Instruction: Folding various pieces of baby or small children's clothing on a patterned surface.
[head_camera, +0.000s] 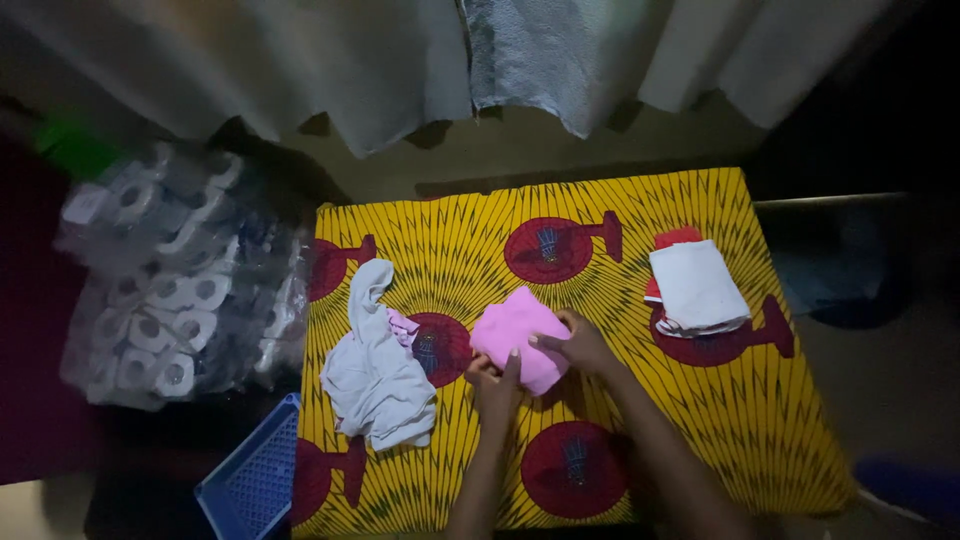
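Dim light swallows most of the room, leaving only a table under a yellow cloth with red medallions clearly lit. Pale curtains hang at 12 o'clock, their tops cut off by the frame. At 9 o'clock a clear plastic pack of toilet rolls is half lost in shadow, and at 7 o'clock only 1 corner of a blue basket shows. Dark shapes at 3 o'clock are too murky to make out.

Near the table's centre lies a pink cloth, folded into a rough rectangle whose long axis runs from 10 o'clock to 4 o'clock. Its lower end is hidden under both hands. The left hand presses on the cloth's near edge with fingers flat and together, gripping nothing that can be seen. The right hand curls its fingers over the cloth's right edge, pinching the fabric. Both forearms leave the picture at 6 o'clock.

A crumpled grey-white garment sits at 8 o'clock from the pink cloth, covering a scrap of pink. At 2 o'clock a folded white cloth rests on something red, mostly hidden.
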